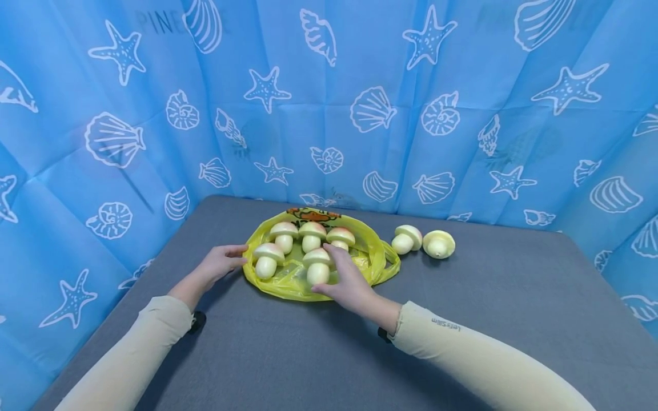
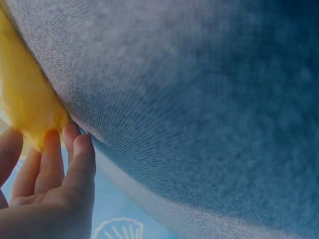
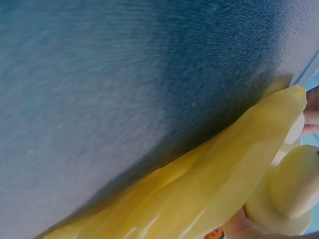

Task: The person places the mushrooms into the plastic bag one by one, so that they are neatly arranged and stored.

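In the head view a yellow plastic bag (image 1: 293,288) lies spread on the table with several toy mushrooms on it, pale-stemmed with pinkish caps. My right hand (image 1: 352,283) grips one toy mushroom (image 1: 317,273) at the bag's front, thumb by the stem and fingers at the cap. That mushroom (image 3: 296,181) shows at the right of the right wrist view, partly behind the bag's raised edge. Fairly straight fingers of my left hand (image 1: 221,264) touch the bag's left rim, near another mushroom (image 1: 266,267). The left wrist view shows these fingertips against the yellow plastic (image 2: 30,94).
Two more toy mushrooms lie right of the bag, one tilted (image 1: 403,242) and one with its underside showing (image 1: 438,245). The bag's handle loop (image 1: 389,265) reaches toward them. A blue seashell-print curtain (image 1: 329,114) hangs behind the grey table (image 1: 462,319).
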Demonstrator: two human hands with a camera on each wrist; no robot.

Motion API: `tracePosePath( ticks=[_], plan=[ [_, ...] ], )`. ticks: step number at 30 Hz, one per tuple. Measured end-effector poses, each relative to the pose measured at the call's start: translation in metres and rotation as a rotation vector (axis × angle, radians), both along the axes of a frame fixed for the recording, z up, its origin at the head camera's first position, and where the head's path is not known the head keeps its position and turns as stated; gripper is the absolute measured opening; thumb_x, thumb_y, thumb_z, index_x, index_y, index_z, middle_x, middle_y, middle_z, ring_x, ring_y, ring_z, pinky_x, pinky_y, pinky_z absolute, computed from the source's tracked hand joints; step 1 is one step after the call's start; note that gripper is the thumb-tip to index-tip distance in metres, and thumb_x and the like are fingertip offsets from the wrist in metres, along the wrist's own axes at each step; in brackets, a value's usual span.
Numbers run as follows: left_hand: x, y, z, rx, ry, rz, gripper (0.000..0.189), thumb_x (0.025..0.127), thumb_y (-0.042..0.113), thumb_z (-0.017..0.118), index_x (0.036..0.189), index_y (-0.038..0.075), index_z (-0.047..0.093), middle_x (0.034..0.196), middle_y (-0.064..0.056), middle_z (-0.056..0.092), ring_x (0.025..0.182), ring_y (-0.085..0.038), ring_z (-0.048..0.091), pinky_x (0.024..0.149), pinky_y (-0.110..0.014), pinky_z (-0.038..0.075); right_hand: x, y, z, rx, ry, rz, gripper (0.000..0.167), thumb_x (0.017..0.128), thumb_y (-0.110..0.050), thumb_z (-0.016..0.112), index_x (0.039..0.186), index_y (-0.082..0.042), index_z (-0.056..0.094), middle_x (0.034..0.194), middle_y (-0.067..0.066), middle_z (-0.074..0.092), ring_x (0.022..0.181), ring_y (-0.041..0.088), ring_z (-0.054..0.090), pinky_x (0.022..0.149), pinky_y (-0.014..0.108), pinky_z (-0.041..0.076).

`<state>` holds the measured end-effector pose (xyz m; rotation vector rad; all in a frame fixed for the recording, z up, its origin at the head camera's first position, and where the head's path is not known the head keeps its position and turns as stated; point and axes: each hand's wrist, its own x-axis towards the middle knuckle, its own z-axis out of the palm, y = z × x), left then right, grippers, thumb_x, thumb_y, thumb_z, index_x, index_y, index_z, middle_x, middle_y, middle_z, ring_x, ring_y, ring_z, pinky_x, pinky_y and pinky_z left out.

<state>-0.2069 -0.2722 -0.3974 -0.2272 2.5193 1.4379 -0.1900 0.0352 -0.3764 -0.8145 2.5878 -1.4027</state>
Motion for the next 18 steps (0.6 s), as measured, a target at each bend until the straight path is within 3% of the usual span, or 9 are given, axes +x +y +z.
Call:
tracePosePath(
  ticks=[18],
  plan=[
    [0.000,-0.001,-0.001,0.006,0.001,-0.006,0.052,0.101,0.012,0.051,0.146,-0.005,0.035,0.148,-0.028,0.035,0.136,-0.041,0.033,0.108,-0.052,0.034,-0.002,-0.026,-0.006,0.047,-0.128,-0.055,0.084,0.085,-0.014,0.077,0.150,0.001,0.026,0.153,0.020,0.030,0.137,0.036,0.034,0.107,0.051,0.036]
  ],
)
